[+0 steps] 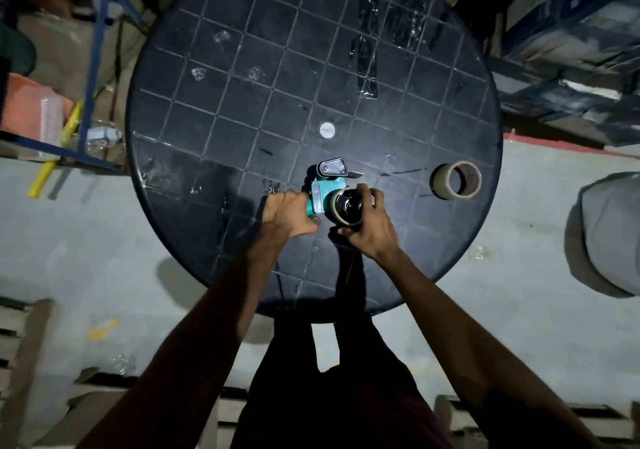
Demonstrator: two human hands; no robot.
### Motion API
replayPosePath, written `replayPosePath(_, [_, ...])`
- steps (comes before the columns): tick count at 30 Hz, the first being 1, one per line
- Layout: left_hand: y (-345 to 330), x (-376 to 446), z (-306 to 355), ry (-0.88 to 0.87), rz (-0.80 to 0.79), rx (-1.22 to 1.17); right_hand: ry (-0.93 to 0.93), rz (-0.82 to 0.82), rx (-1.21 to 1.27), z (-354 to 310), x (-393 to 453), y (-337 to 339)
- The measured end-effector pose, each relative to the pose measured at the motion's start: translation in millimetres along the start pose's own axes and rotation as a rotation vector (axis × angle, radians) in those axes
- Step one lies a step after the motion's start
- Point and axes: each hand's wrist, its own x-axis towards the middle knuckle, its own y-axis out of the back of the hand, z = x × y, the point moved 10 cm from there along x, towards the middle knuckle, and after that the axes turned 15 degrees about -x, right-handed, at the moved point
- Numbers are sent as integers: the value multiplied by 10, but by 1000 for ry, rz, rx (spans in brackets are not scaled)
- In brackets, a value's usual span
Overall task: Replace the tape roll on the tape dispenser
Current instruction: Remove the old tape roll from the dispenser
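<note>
Both forearms are bare to the elbows, with no sleeves, watch or rings showing on the left hand (287, 214) or right hand (369, 228). Near the bottom edge, dark trousers (346, 396) cover the legs, with a faint dark-red tinge.

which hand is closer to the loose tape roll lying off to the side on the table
Right. The right hand sits just left of the loose tape roll, on the dispenser's mounted roll; the left hand is farther left, gripping the dispenser.
</note>
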Motion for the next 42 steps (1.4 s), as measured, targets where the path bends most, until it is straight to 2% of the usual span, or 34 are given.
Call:
replayPosePath(4, [-133, -33, 98, -17, -21, 46, -25, -27, -195, -73, 49, 24])
replayPosePath(9, [-158, 19, 149, -44, -58, 153, 23, -161, -340, -251, 154, -80])
replayPosePath(12, [-148, 12, 145, -1, -69, 160, 47, -163, -378, -281, 159, -83])
replayPosePath(17, [-170, 26, 92, 32, -89, 155, 13, -149, -322, -299, 139, -1])
replayPosePath(22, [-195, 49, 121, 27, -75, 148, -122, -93, -273, -299, 87, 72])
replayPosePath(27, [-184, 42, 143, 1, -76, 167, -130, -132, -175, -223, 147, 55])
replayPosePath(33, [-198, 54, 131, -20, -47, 195, -139, -87, -162, -249, 109, 36])
replayPosePath(37, [-165, 46, 134, 3, -50, 184, -233, -32, -90, -159, 83, 58])
replayPosePath(42, [-198, 39, 120, 21, -61, 190, -135, -43, -174, -257, 87, 53])
